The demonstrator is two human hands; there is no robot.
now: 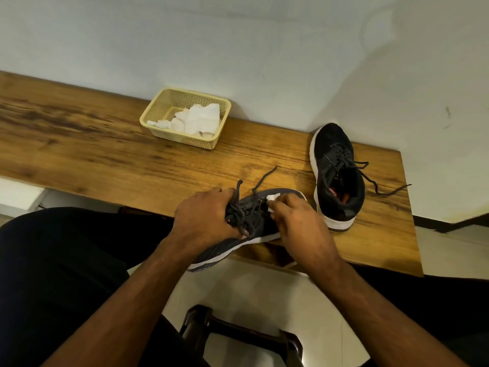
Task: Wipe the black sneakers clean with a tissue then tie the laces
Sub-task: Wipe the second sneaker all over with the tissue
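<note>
Bare table (79,144) lies open to my left, up to the basket (185,117) against the wall. On my right the second sneaker (336,176) and its trailing lace (389,190) block the way.

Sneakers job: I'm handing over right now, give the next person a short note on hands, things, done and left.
Left hand grips the near sneaker by its laced top, at the wooden table's edge.
Right hand pinches a tissue against that sneaker's upper.
Second sneaker stands on the table at right, laces loose.
Spare tissues lie in the basket by the wall.
Done: wiping under way.
Left: finish wiping, both laces untied.
</note>
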